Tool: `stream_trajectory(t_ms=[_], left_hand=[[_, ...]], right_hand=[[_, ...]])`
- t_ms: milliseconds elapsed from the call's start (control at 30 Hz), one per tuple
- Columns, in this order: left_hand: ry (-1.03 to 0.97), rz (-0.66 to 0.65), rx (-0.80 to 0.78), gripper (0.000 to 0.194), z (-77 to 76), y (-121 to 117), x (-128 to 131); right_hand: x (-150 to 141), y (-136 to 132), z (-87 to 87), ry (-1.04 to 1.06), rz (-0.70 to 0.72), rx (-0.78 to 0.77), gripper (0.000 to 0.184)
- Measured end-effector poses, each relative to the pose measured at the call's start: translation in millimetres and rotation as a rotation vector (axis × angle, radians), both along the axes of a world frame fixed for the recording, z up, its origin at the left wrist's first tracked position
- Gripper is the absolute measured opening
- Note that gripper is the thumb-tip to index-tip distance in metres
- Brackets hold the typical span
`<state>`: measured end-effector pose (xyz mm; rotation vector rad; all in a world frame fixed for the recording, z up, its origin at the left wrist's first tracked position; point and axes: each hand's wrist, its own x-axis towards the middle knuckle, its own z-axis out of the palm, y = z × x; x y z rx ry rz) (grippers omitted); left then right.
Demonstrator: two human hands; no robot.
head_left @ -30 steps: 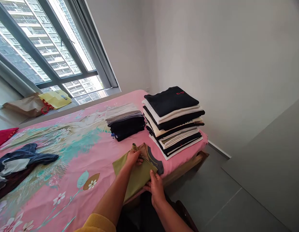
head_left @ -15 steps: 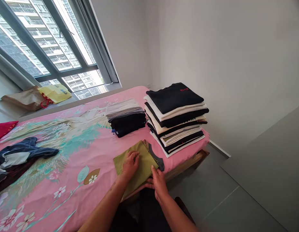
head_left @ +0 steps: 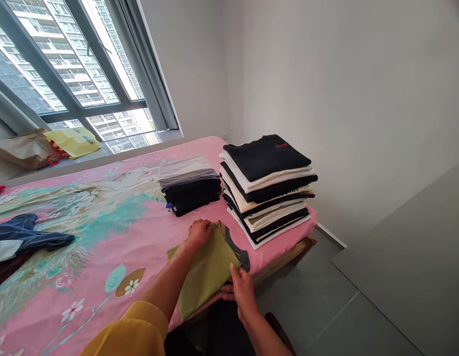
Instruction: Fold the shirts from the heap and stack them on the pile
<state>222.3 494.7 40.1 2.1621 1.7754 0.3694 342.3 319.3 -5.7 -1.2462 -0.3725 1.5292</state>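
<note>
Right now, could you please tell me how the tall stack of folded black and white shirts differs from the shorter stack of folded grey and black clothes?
The tall stack rises well above the shorter stack. The tall stack's top is black with red lettering; the shorter stack's is pale grey. The tall stack alternates dark and light layers; the shorter is pale above, dark below. Both lie folded on the pink bedsheet.

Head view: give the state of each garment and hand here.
Olive-green top: part-folded, lying flat.
Left hand: pressing on the top's far end.
Right hand: holding the top's near edge.
Tall clothes stack: folded, black on top.
Shorter clothes stack: folded, grey on top.
Blue garment: loose, unfolded.
</note>
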Motion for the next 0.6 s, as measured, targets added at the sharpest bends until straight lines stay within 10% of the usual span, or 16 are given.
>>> stream_trajectory(t_ms=[600], left_hand=[[-0.131, -0.104, -0.128, 0.019, -9.6, 19, 7]], right_hand=[[17, -3, -19.5, -0.149, 0.064, -0.072, 0.050]])
